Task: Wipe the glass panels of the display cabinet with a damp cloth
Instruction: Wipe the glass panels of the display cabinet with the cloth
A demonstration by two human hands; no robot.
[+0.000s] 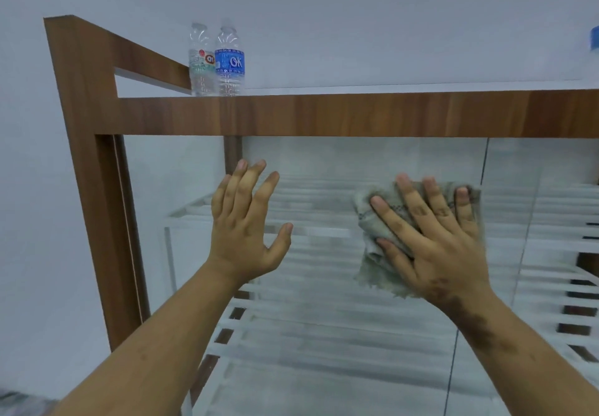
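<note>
A wooden top rail (356, 112) and left post (87, 172) bound the glass panel (324, 156), which shuts off the slatted shelves (311, 318) behind; bare glass lies free between the left hand (244, 231) and the cloth (372, 221); two bottles (229, 62) crowd the top's left end.

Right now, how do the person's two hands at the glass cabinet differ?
The left hand is bare and holds nothing; the right hand presses a crumpled grey cloth on the glass panel. The left hand is nearer the brown wooden frame; the right hand is nearer the panel seam. Both have straight fingers pointing up.
</note>
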